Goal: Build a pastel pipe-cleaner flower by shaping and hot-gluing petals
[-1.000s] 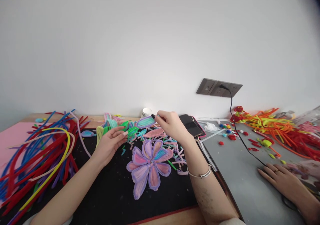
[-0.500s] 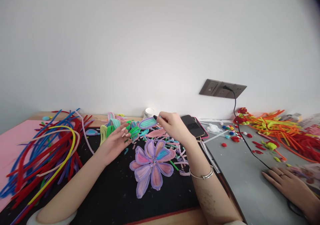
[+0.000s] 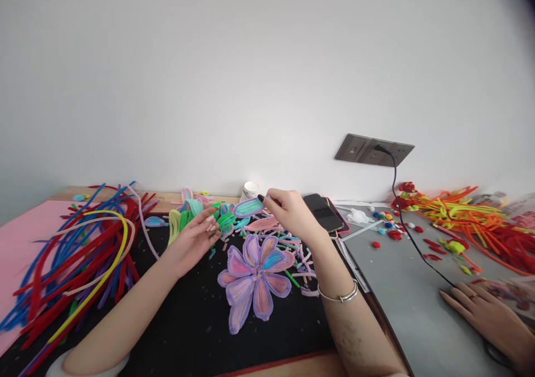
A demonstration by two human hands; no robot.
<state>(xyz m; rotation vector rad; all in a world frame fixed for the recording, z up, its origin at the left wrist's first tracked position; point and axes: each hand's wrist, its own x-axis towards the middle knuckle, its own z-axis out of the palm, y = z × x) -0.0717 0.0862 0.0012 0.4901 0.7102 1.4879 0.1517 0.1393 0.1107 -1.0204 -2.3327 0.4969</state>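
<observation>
Pinched between the thumb and fingers of my right hand [image 3: 286, 212] is a pipe-cleaner petal [image 3: 247, 206], turquoise inside with a lilac rim, raised above the mat. My left hand [image 3: 196, 236] hovers to its left, palm turned up, fingers loosely spread, holding nothing. Beneath and between both hands lies a large pipe-cleaner flower [image 3: 256, 279] with several pink, lilac and blue petals, flat on a black mat [image 3: 179, 332]. Behind my left fingers sit green pipe-cleaner bundles [image 3: 225, 221], partly hidden by them.
Long loose pipe cleaners [image 3: 83, 260] heap at the left. Phones [image 3: 324, 212] lie behind my right wrist, near a paper cup [image 3: 251, 189]. At right, another person's hand [image 3: 480, 310] rests on the grey surface [image 3: 388, 299], near pom-poms [image 3: 387, 221] and a black cable [image 3: 403, 221].
Both hands keep nearly the same pose, the petal still in my right hand. The whole view has shifted very slightly.
</observation>
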